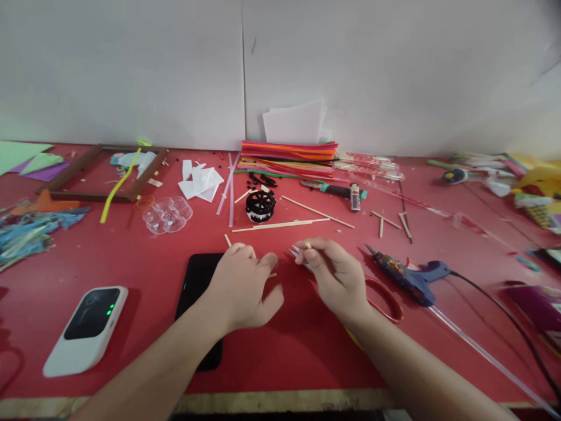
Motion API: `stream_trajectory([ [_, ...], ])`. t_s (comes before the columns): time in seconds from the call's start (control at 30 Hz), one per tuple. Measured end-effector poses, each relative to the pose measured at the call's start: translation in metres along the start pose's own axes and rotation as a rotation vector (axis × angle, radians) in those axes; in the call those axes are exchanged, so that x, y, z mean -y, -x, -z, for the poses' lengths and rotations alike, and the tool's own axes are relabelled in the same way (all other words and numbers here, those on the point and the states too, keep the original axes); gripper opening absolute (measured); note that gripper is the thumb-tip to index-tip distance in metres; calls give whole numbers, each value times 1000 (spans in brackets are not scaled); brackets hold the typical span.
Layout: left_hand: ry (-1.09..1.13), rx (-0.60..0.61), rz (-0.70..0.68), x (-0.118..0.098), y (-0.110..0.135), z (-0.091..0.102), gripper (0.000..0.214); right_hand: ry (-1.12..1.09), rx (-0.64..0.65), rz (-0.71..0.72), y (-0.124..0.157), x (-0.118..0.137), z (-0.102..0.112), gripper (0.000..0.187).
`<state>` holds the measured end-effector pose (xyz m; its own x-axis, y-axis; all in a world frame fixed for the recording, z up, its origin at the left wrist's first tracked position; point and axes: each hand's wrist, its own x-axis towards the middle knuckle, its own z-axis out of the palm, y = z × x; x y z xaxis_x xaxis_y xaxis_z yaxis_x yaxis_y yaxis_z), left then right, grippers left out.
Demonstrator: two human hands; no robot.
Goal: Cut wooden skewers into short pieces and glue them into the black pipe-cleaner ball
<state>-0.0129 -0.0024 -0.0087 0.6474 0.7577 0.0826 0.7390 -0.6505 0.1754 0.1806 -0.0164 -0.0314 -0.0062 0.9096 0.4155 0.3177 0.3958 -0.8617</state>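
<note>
While the right hand (pixel 336 275), at two o'clock from the gap between both hands, pinches a wooden stick (pixel 308 246), the left hand (pixel 242 286), at nine, has thumb and forefinger apart; whether it grips anything, I cannot tell. So narrow a pinch could let the stick slip, and fingers might catch the scissors (pixel 399 311), whose points show just beside them. At three o'clock, the glue gun (pixel 421 283) could burn if hot. A phone (pixel 198 280) lies partly behind the left hand; loose sticks (pixel 280 225) lie towards twelve.
</note>
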Motion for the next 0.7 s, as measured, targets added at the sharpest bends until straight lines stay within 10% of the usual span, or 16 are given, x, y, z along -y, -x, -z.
stream_trajectory([
  [0.13,214,-112,71,0,3,-1,33,55,11,-12,-3,0,0,17],
  [0.37,1481,-254,196,-7,-5,-7,22,-17,189,2,-5,3,0,17],
  [0.7,1542,-372,271,-7,-6,-12,9,185,366,81,-12,13,7,25],
])
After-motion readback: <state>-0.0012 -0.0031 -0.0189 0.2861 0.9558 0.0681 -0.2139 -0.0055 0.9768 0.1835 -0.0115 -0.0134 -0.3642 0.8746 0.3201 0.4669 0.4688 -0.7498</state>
